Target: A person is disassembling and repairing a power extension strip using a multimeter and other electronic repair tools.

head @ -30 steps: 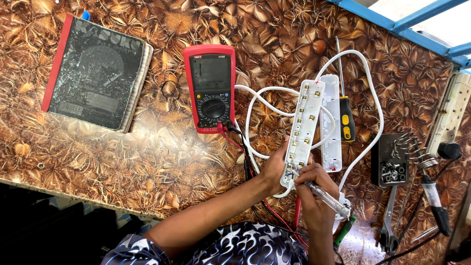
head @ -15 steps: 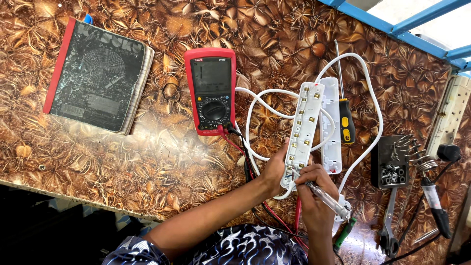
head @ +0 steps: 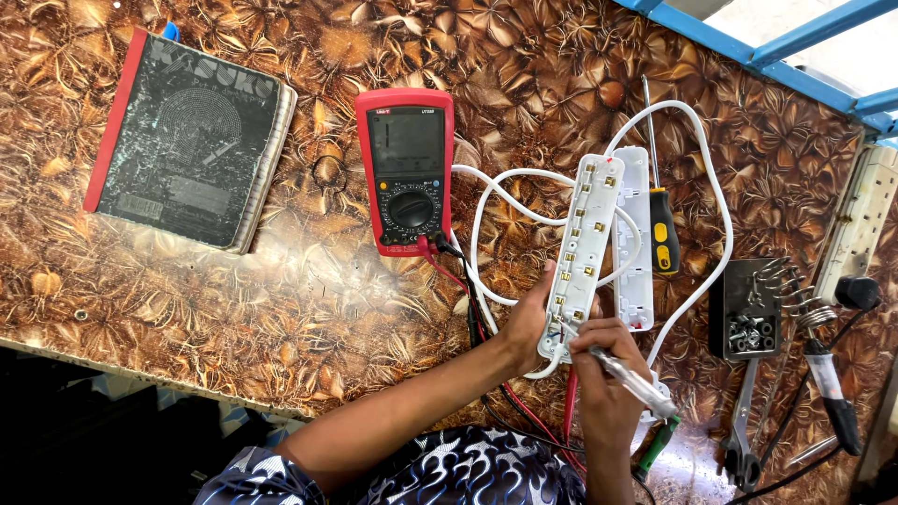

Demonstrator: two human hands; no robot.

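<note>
Right hand (head: 606, 369): fingers pinched together around a slim clear-handled tester screwdriver (head: 629, 374), held like a pen, tip set down at the near end of the opened white power strip (head: 575, 252).

Left hand (head: 529, 323): curled around the near left edge of the same strip, thumb and fingers clamped on it, steadying it on the table (head: 234, 299).

Power strip: lies lengthwise, away from the person, just right of centre; inside facing up, a row of brass contacts visible down its length. Its white back cover (head: 636, 238) lies just beside it on the right, touching or nearly so. White cable (head: 711, 215) loops around both.

Beside the cover: yellow-and-black screwdriver (head: 662, 224), shaft pointing away.

Container: small dark open tray (head: 744, 309), further right, holding loose screws and washers; exact count not legible.

Right of tray: soldering iron (head: 828, 374) by a coiled wire stand (head: 795, 290); pliers (head: 744, 440) below the tray.

Left of strip: red multimeter (head: 407, 168), grey screen, round dial, red and black leads (head: 468, 290) running toward the person.

Far left: closed dark notebook (head: 187, 140), red spine, worn rectangular cover with a pale circular pattern.

Far right edge: second pale power strip (head: 861, 224).
</note>
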